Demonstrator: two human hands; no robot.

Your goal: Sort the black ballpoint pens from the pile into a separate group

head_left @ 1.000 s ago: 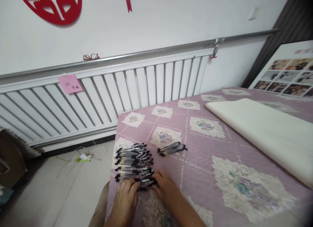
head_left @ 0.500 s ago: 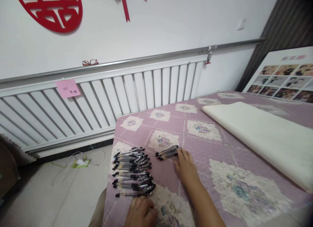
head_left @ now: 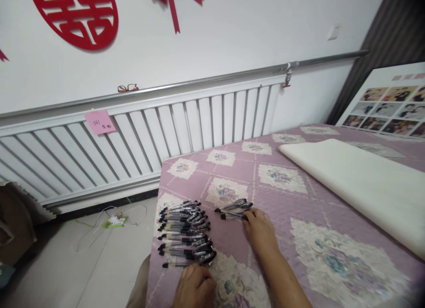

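Note:
Several black-capped clear pens [head_left: 186, 230] lie side by side in a column on the purple floral bedspread [head_left: 232, 164]. My left hand [head_left: 195, 286] rests at the column's near end with curled fingers, by the lowest pen [head_left: 174, 265]; whether it grips anything is hidden. To the right of the column is a smaller group of pens [head_left: 236, 204]. My right hand [head_left: 260, 228] pinches the right end of the nearest pen [head_left: 230, 216] in that group, which lies slightly apart from the others.
A folded cream cloth or pad [head_left: 355, 184] lies on the right of the bedspread. Behind it leans a photo board [head_left: 385, 104]. Beyond the bed's far edge runs a white radiator [head_left: 186, 126], with glasses [head_left: 128, 88] on its pipe. A cord and power strip [head_left: 115, 221] lie on the floor.
My right hand has drawn back slightly toward me, and the nearest pen has separated from the small group. My left hand stays by the column. The view has shifted a little.

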